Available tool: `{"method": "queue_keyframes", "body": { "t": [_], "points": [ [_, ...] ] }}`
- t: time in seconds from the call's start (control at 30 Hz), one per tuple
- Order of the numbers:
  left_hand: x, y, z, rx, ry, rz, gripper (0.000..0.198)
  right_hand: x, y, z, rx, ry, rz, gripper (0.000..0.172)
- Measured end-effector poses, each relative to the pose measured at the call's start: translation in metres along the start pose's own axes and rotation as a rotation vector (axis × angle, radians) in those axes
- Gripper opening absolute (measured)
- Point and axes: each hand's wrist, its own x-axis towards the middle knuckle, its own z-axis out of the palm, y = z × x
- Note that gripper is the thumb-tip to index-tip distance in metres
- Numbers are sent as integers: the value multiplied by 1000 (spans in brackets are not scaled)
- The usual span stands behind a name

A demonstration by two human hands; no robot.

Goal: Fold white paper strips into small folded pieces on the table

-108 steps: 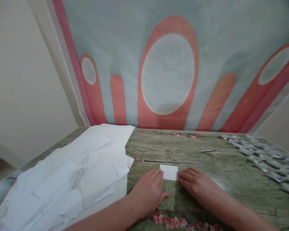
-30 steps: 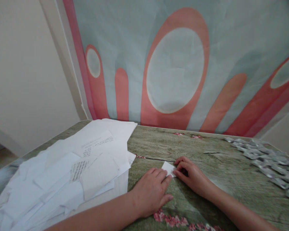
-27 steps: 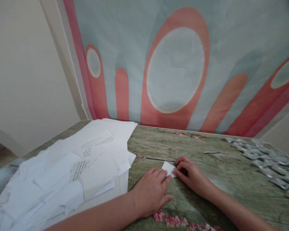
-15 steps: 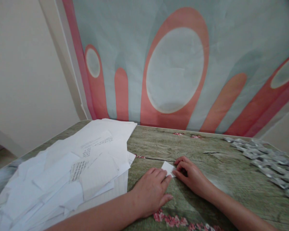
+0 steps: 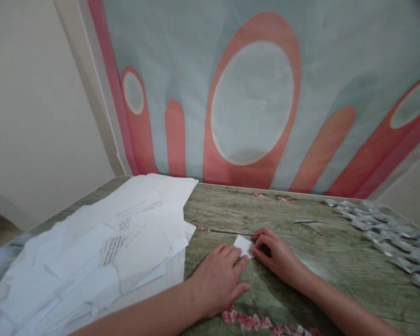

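A small folded piece of white paper [image 5: 243, 244] lies on the table between my two hands. My left hand [image 5: 220, 275] rests palm down with its fingers stretched out, the fingertips on the paper's left and near edge and the thumb apart on the tabletop. At the paper's right edge, my right hand [image 5: 275, 254] is closed with thumb and forefinger pinching the corner. Fingers cover part of the paper, so its full outline is hidden.
A heap of white paper sheets and scraps [image 5: 133, 252], some with print, covers the table's left side. Several rows of silvery grey folded pieces [image 5: 388, 238] lie along the right. The wood-patterned tabletop [image 5: 231, 205] ends at a patterned backdrop [image 5: 252, 98].
Both hands stay at the paper with almost the same hold. The whole view has shifted very slightly.
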Motion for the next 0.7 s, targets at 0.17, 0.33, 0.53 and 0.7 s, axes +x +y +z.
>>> {"method": "queue_keyframes", "body": {
  "t": [0.17,0.33,0.53,0.7],
  "points": [
    [-1,0,0,-16,-4,-16,52,-1,-1,-1,12,5,-1,13],
    [-1,-1,-1,-5,-4,-7,50,-1,-4,-2,14,24,-14,9],
    [3,-1,3,71,0,16,50,-4,-4,2,-51,79,-50,5],
    [6,1,7,154,-4,32,55,-8,-9,2,-270,130,-72,26]
  ]
}}
